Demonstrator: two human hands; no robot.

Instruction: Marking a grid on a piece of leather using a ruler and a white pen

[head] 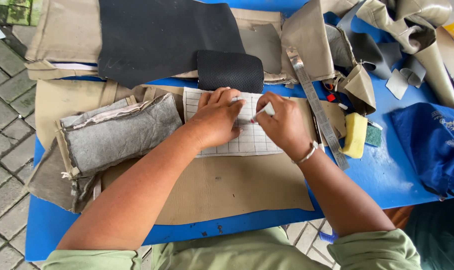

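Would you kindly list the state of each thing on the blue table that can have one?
Grid-marked white sheet: flat on tan material, pinned by left hand.
White marker: gripped in right hand, tip on the sheet.
Metal ruler: lying flat, untouched.
Yellow sponge: lying loose.
Black mesh piece: curved, resting above the sheet.
Blue bag: slumped.

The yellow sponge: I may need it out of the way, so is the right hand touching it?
No: the yellow sponge lies apart from the right hand, beyond the metal ruler.
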